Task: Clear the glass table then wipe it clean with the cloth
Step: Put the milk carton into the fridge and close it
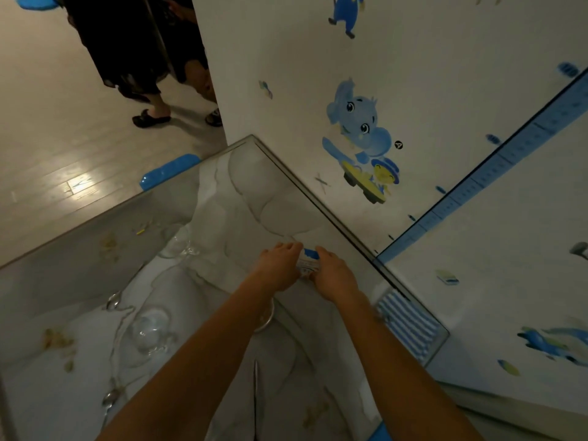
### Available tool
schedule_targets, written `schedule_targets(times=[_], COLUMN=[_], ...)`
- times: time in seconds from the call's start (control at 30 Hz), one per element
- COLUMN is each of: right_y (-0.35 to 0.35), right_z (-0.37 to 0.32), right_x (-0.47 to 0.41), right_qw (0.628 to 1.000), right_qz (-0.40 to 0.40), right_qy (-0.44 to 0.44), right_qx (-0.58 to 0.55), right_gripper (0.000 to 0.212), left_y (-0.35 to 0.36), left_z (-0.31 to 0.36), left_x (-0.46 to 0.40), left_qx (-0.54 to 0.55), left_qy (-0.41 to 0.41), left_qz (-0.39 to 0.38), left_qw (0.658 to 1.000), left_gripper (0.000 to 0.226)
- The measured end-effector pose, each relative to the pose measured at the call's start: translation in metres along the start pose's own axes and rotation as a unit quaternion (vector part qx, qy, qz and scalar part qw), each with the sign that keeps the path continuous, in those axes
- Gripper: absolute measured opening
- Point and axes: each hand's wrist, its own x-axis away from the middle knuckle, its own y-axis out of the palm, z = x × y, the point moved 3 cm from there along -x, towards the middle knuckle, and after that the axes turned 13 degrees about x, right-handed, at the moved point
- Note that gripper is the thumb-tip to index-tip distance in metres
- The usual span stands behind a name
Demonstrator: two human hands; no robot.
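Glass table (pixel 95 249): occupies the lower left and centre of the head view, one corner pushed against a white wall (pixel 413 74) with blue cartoon stickers at 1 o'clock. Surface not cleared.

Items on it:
- Small clear container with a blue cap (pixel 308 261), at centre, towards the wall-side edge. Left hand (pixel 278 265) and right hand (pixel 334 275) meet on it from either side, fingers curled round it; motion blur makes the exact grip hard to read, probably a two-handed pinch.
- Clear glass (pixel 178 240) at 10 o'clock from the hands; a second clear glass (pixel 149 329) at 8 o'clock, both apparently lying over.
- Spoon (pixel 113 301) at 9 o'clock; another spoon (pixel 109 401) near the bottom edge at 7 o'clock.
- Long thin utensil (pixel 255 393) at 6 o'clock, between the forearms.
- Crumbs or food scraps (pixel 57 342) at 8 o'clock, more towards 10 o'clock.
- Blue-and-white striped cloth (pixel 407 326) at 4 o'clock, on the table corner, untouched.

Progress: early. Clearing is under way with the container in hand; glasses, spoons and utensil remain, scraps remain, wiping not begun.

Surroundings: blue corner guard (pixel 168 171) at 11 o'clock; wooden floor (pixel 47 138) beyond; a second person's dark skirt and sandalled feet (pixel 149 117) at 11 o'clock.
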Motion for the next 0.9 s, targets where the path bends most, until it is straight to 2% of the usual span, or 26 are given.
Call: schedule_targets(times=[0.17,0.37,0.53,0.67,0.9], right_y=[0.003,0.000,-0.028,-0.066,-0.111], right_z=[0.003,0.008,0.019,0.035,0.066], right_x=[-0.014,0.001,0.040,0.086,0.189], right_qw=[1.000,0.998,0.996,0.994,0.991], right_qz=[0.023,0.057,0.085,0.103,0.123], right_qy=[0.003,-0.012,-0.023,-0.013,-0.006], right_qx=[-0.008,-0.004,-0.034,-0.036,-0.046], right_gripper=[0.053,0.039,0.034,0.029,0.039], left_y=[0.005,-0.001,-0.015,-0.029,-0.038], left_z=[-0.001,-0.001,0.028,0.071,0.144], left_x=[-0.009,-0.002,0.021,0.047,0.117], left_qx=[0.008,0.084,0.125,0.135,0.102], left_qy=[-0.019,-0.003,0.026,0.070,0.115], left_qz=[0.010,0.037,0.033,0.030,0.009], left_qw=[1.000,0.996,0.991,0.988,0.988], left_gripper=[0.059,0.048,0.047,0.038,0.057])
